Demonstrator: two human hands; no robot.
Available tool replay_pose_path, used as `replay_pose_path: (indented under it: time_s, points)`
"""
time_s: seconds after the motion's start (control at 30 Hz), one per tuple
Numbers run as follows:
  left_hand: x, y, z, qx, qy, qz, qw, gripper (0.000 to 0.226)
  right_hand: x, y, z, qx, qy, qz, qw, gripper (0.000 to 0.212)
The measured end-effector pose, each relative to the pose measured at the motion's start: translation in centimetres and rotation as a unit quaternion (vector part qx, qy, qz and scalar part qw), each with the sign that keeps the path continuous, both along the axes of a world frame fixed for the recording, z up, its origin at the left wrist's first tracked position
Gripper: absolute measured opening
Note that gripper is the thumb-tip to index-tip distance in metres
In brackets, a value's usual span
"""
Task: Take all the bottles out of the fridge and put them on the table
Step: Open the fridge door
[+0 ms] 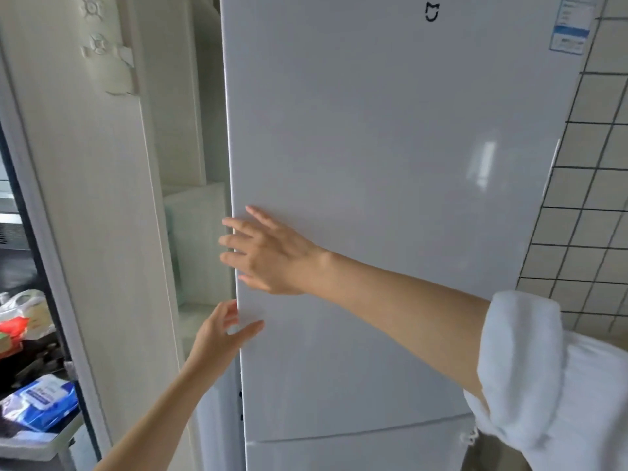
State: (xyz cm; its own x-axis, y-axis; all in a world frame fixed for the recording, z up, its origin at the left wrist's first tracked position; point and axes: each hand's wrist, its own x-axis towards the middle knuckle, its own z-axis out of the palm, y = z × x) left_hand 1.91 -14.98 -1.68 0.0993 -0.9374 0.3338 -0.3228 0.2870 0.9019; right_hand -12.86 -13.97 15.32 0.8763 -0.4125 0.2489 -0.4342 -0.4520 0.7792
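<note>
The fridge [390,198] fills the middle of the view, white, with its upper door [373,147] shut or nearly so; a narrow seam near the bottom separates it from a lower door [356,453]. No bottle shows from this angle, so where the bottles stand cannot be told.

The right hand [268,256] lies flat against the upper door at its left edge, fingers straight and spread, their tips reaching just past the edge; it grips nothing. Its forearm crosses the door from the lower right, with a pale rolled sleeve [523,368] at the elbow.

The left hand [221,331] is just below the right hand, at the same door edge. Its thumb lies on the door front and its fingers bend toward the edge; whether they hook behind it cannot be told. The 2 hands are near each other but apart.

Left of both hands stands a pale, wood-grain panel [102,215], with 2 round plastic fittings [97,25] high above them. Between panel and fridge, white shelves [193,246] show in the gap. Far left of the left hand, a dark shelf holds a blue wipe packet [44,402] and, above it, plastic bags [23,314]. Right of the right forearm is a tiled wall [594,198] with dark grout. A black logo [432,11] and a blue label [572,25] mark the door top.
</note>
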Motion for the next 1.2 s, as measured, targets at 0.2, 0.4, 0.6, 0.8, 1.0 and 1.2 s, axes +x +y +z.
replay_pose_path:
  time_s: [0.2,0.4,0.6,0.8,1.0,1.2]
  points:
    - [0.6,-1.2,-1.0,-0.041,-0.004,-0.009,0.999,0.042,0.4,-2.4,-0.8,-0.057,0.084,-0.018,0.995,0.044]
    - [0.5,-0.4,-0.8,-0.059,-0.011,-0.016,0.998,0.035,0.5,-2.3,-1.3,-0.103,0.055,0.015,0.993,0.035]
    - [0.6,0.5,0.0,-0.052,-0.016,-0.006,0.999,0.021,0.4,-1.5,-1.3,-0.090,0.041,0.020,0.995,0.034]
    - [0.6,3.9,-0.8,-0.061,-0.015,-0.001,0.998,0.034,-0.7,1.5,-1.9,-0.089,0.012,0.083,0.992,0.032]
    - [-0.4,9.5,-1.4,-0.067,0.021,-0.012,0.997,0.027,-1.5,8.5,-2.4,-0.076,-0.015,0.040,0.996,0.032]
    - [-2.4,16.6,-1.2,-0.041,0.039,-0.028,0.998,0.028,-4.0,18.0,-4.5,-0.030,-0.209,0.093,0.973,0.025]
